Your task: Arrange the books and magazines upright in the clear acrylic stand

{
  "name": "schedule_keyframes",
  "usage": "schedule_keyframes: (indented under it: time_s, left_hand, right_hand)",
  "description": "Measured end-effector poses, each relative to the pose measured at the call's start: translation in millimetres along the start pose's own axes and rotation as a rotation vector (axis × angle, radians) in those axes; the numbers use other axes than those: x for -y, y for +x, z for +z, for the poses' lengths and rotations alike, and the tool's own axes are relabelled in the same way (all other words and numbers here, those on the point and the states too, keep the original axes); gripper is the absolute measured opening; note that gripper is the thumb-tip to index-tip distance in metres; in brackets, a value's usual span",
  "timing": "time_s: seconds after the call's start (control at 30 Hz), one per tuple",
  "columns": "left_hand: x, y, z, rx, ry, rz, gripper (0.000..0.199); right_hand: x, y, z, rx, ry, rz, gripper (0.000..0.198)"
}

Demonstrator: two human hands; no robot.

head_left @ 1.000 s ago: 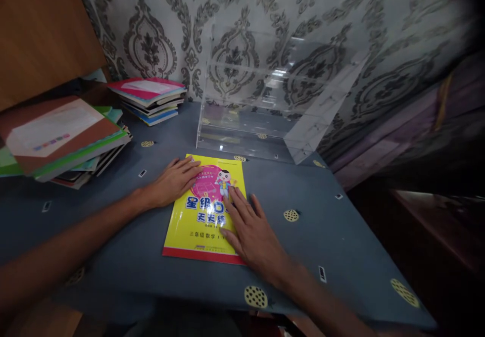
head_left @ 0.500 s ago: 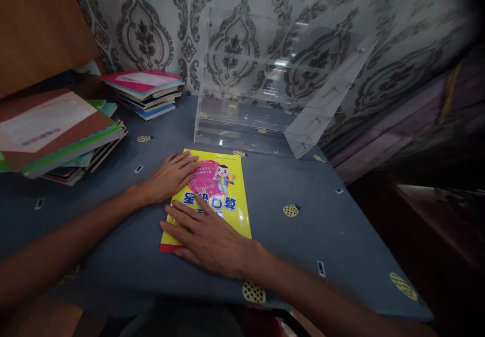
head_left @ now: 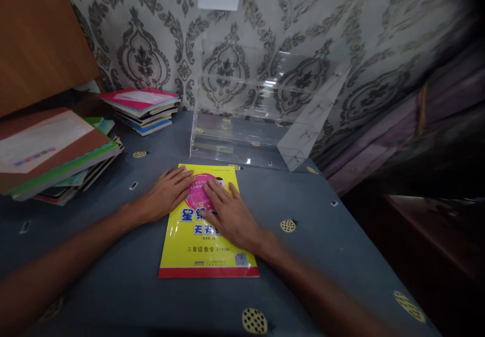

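A yellow workbook (head_left: 178, 248) with a red bottom strip, a pink circle and blue Chinese characters lies closed and flat on the table. My left hand (head_left: 166, 193) rests across its upper left edge, fingers stretched out. On the cover's upper right part lies my right hand (head_left: 235, 215), palm down with its fingers extended. It covers some of the title characters and most of the cartoon figure. Neither hand is wrapped round anything.
A clear acrylic rack (head_left: 235, 135) stands behind the workbook against the patterned wall. Two stacks rise at the left: a near book stack (head_left: 56, 140) and a far book stack (head_left: 142, 104). The blue-grey tablecloth (head_left: 314, 261) ends at the right, beside a dark gap.
My right hand has slid from the cover's lower left up to its upper right. The left hand stays at the upper left edge. My view has tilted up slightly.
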State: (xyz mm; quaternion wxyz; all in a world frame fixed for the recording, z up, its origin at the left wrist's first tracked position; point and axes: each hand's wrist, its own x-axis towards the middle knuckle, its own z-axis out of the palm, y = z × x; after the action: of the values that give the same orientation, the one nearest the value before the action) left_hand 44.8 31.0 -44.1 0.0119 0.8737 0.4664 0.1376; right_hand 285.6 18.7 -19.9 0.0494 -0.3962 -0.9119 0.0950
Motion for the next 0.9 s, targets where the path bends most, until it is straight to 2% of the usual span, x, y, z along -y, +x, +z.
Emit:
schedule_keyframes:
  time_s: [0.13,0.23,0.53,0.7,0.9]
  left_hand:
    - [0,0,0,0.01,-0.001,-0.023,0.049]
    - [-1,-1,0,-0.007,0.009,-0.071,0.05]
    - [-1,1,-5,0.052,0.015,-0.118,0.058]
    - [-5,2,-11,0.095,0.02,-0.12,0.056]
    - [-5,3,-15,0.108,0.006,-0.11,0.05]
  right_hand:
    - [-28,20,-6,-0.018,-0.026,0.149,0.067]
    - [-41,29,-5,-0.043,-0.034,0.209,0.067]
    - [-42,28,-1,-0.1,-0.063,0.224,0.066]
    - [-47,22,2,-0.115,-0.09,0.26,0.066]
    - [-58,20,8,-0.171,-0.112,0.215,0.066]
